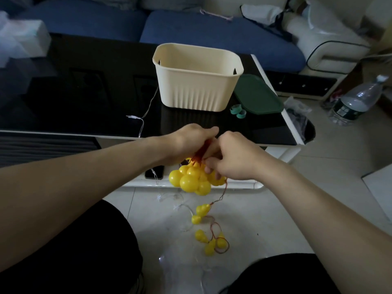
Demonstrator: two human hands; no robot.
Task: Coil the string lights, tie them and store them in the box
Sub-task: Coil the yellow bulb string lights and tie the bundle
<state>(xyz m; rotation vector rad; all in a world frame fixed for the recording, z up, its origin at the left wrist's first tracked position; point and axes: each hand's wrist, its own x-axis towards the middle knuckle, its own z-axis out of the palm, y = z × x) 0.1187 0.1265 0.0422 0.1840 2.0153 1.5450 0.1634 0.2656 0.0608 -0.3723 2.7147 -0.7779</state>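
Both hands gather a bunch of yellow gourd-shaped string lights in front of the black table.

The left hand (192, 141) is curled around the reddish cords at the top of the yellow gourd-shaped plastic string lights (192, 180), and the right hand (230, 158) pinches the same bunch from the other side, fingers bent into it. The bunch hangs in the air just off the near edge of the glossy black tabletop (84, 98); a tail of more yellow gourds (209, 240) trails on the pale tiled floor (265, 219). Near the tabletop's far right corner stands the cream ribbed plastic box (198, 81), open-topped, with a dark green lid (257, 95) touching its right side and green band loops (238, 111) just in front. A thin clear wire (141, 122) crosses the near edge.
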